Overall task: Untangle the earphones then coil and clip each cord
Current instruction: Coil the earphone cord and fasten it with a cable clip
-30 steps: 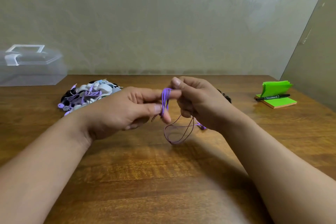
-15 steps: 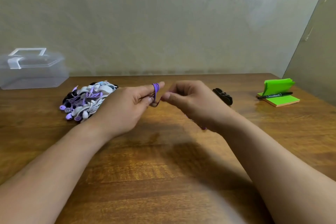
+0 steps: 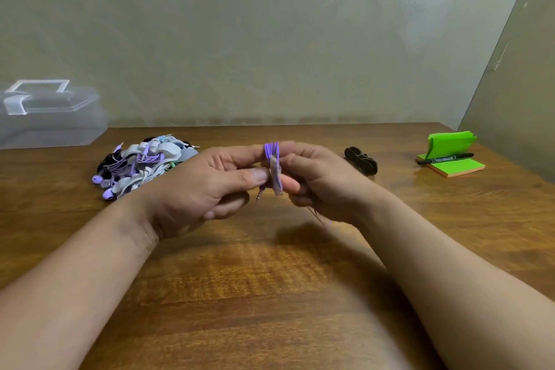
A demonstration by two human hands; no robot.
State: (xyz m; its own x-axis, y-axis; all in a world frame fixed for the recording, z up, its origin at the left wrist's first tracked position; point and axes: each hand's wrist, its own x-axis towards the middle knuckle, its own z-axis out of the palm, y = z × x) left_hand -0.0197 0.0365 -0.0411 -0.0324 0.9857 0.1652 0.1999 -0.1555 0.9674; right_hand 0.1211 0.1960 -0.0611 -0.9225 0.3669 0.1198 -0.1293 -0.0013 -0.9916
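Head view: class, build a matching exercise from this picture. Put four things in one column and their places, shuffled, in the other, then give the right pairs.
Things
1. purple cord
2. clear box
3. black marker
4. earphone pile

Places
A. lying on the green notepad
B. far left end of the table
C. pinched between the left hand and the right hand
D. heaped on the table, left of both hands

Pairs: 1-C, 2-B, 3-A, 4-D
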